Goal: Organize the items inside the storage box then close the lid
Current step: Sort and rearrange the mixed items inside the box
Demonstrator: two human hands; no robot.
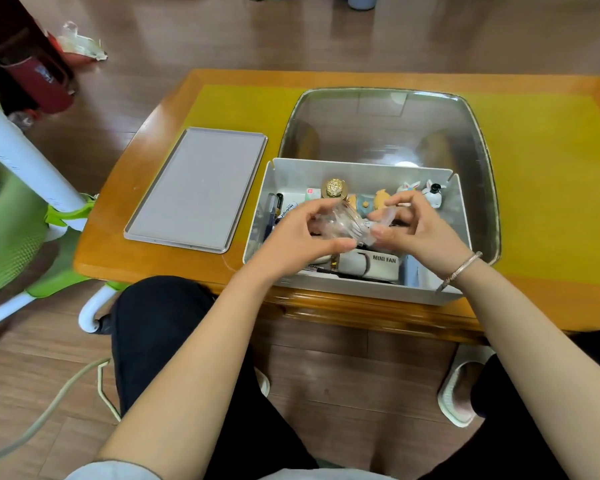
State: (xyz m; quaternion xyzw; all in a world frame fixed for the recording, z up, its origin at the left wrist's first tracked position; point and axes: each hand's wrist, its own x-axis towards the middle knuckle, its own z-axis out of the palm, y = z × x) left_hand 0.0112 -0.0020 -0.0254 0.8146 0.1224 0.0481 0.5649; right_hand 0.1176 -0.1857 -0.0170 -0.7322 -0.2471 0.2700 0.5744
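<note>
Organizing step: both hands, left hand (300, 233) and right hand (418, 225), gripping clear plastic item (343, 221) above storage box (361, 291); placement inside likely next.

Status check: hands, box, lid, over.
Left hand and right hand both grip a clear plastic piece over the storage box. Transparent lid open behind it. Nothing blocking.

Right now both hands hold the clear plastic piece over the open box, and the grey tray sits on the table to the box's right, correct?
Not quite. The head view shows the grey tray lying left of the box. Both the left hand and right hand do hold the clear plastic piece.
</note>
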